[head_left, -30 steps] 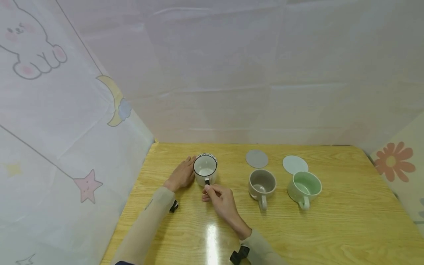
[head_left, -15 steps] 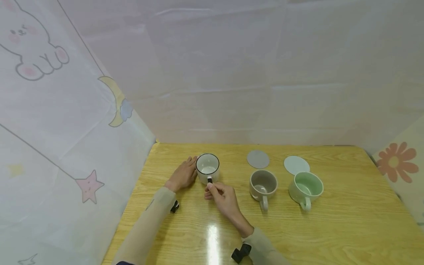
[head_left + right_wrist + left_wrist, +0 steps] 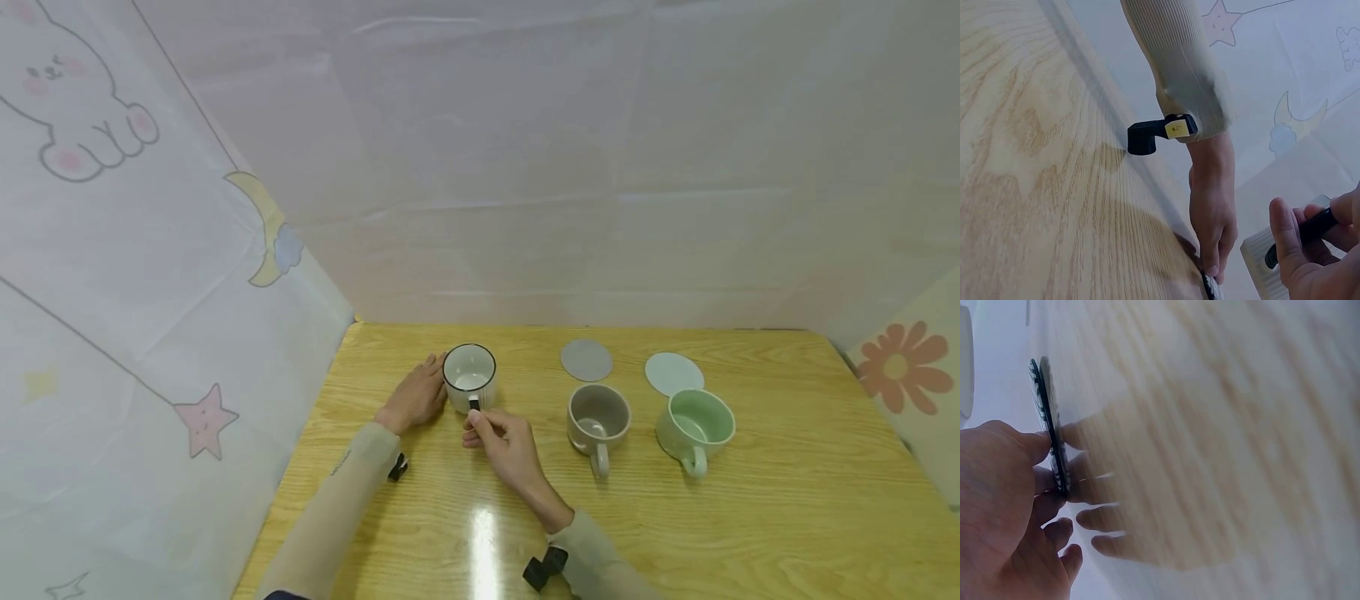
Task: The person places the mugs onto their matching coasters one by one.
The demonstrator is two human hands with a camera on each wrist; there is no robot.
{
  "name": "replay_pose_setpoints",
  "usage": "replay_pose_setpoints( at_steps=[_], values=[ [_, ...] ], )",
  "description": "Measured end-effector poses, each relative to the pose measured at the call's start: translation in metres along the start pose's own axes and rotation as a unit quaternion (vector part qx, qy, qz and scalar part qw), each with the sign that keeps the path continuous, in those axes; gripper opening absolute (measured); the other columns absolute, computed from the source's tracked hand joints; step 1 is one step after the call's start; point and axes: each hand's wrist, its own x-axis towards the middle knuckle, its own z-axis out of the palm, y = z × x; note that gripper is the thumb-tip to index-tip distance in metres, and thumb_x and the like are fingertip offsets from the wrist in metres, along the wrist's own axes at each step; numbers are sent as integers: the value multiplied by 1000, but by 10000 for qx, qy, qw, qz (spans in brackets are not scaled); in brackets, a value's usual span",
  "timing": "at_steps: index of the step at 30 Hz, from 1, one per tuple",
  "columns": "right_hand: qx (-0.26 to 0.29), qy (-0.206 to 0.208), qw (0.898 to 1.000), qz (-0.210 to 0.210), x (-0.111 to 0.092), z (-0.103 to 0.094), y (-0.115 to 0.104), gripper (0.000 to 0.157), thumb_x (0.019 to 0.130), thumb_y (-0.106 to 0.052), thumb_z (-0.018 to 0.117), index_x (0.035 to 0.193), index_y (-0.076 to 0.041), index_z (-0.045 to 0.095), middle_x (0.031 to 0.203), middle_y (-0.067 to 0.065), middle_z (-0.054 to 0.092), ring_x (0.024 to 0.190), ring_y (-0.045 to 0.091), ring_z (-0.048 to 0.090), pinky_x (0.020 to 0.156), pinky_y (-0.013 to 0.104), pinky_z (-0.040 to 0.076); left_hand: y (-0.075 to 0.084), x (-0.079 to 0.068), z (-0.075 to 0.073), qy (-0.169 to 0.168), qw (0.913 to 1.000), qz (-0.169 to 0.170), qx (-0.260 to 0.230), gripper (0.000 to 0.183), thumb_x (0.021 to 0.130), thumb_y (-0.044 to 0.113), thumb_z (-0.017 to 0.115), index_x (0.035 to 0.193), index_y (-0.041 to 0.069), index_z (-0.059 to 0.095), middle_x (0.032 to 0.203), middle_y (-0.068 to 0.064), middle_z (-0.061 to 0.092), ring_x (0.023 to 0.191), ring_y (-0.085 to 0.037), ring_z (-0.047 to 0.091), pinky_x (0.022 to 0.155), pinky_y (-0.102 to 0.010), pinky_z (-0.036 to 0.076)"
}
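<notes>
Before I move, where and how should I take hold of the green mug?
Probably by its handle, pinched from the near side: the green mug stands upright, and the handle juts toward that side, away from the pale coaster behind it.

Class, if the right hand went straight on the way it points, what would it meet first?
The right hand would first meet the black-rimmed, ribbed white mug whose black handle it pinches; beyond, possibly the left hand, though depth is unclear.
</notes>
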Motion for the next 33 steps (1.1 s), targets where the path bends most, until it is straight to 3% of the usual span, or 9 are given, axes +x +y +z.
replay_pose_setpoints(
  at_steps=[22,28,33],
  values=[
    [-334,90,9994,-4,9,4,-5,32,111,-21,62,96,3,77,98,25,76,84,28,80,77,31,68,0,-1,-1,121,9999,107,64,55,115,23,48,164,0,40,165,-21,45,156,-48,36,126,-64,35],
    [-215,69,9997,-78,13,4,-5,32,111,-22,62,95,1,78,101,31,74,85,33,80,77,34,68,-1,1,0,115,9998,95,98,52,116,25,45,163,3,43,165,-20,47,157,-47,35,127,-62,34],
    [-105,103,9999,7,14,5,-5,33,110,-20,62,96,6,77,102,34,72,88,40,79,78,34,68,-2,-1,0,67,9999,62,64,51,117,27,44,163,6,44,166,-18,46,157,-48,35,128,-63,33]
  ],
)
